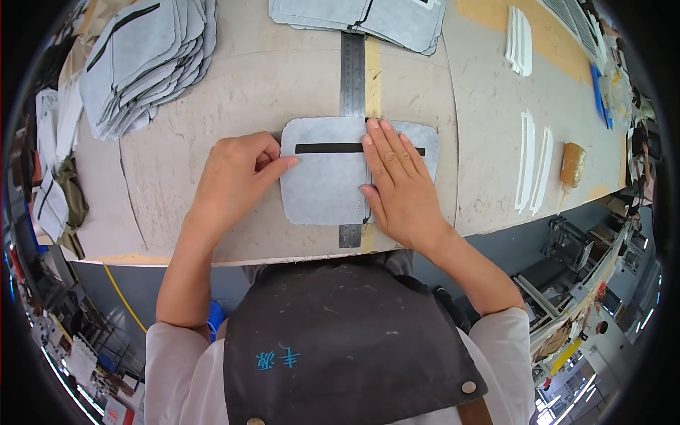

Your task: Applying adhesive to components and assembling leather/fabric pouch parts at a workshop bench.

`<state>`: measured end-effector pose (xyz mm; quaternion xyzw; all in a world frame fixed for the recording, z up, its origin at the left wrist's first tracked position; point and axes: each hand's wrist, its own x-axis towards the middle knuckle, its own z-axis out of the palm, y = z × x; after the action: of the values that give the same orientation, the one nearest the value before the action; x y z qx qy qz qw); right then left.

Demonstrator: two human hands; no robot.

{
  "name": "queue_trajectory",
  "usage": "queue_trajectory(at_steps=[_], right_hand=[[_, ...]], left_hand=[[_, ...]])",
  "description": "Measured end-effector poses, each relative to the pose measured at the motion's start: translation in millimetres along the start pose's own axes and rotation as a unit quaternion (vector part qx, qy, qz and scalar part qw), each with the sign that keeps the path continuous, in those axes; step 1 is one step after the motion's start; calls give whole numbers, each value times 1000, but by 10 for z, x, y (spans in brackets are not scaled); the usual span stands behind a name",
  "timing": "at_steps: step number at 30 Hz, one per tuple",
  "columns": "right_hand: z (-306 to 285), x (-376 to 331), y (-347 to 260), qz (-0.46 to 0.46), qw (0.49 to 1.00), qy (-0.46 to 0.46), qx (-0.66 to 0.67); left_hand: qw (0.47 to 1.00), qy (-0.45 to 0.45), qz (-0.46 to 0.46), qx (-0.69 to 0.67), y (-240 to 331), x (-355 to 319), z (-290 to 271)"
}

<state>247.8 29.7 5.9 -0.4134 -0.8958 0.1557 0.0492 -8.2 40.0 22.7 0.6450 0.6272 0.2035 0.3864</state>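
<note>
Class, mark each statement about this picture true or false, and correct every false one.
1. The right hand lies on the grey panel with its palm down. True.
2. The left hand is at the panel's right edge. False: it is at the left edge.
3. A metal ruler shows both above and below the panel. True.
4. The long strip across the panel is red. False: it is black.
5. White strips lie on the table to the panel's right. True.

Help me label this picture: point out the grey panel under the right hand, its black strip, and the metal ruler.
Grey panel (pixel 319 188): head view, lower left part.
Black strip (pixel 329 149): head view, left stretch.
Metal ruler (pixel 353 76): head view, stretch beyond the panel.
</note>
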Motion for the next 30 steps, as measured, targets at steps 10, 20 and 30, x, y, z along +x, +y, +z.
queue_trajectory(at_steps=[10, 20, 30], right_hand=[[18, 21, -9, -1, 1000, -2, 1], [18, 16, -13, 0, 1000, 4, 7], [21, 14, -17, 6, 1000, 9, 8]], left_hand=[[999, 9, 32, 24, -12, 42, -3], [934, -35, 235, 265, 114, -93, 522], [946, -33, 220, 235, 184, -73, 438]])
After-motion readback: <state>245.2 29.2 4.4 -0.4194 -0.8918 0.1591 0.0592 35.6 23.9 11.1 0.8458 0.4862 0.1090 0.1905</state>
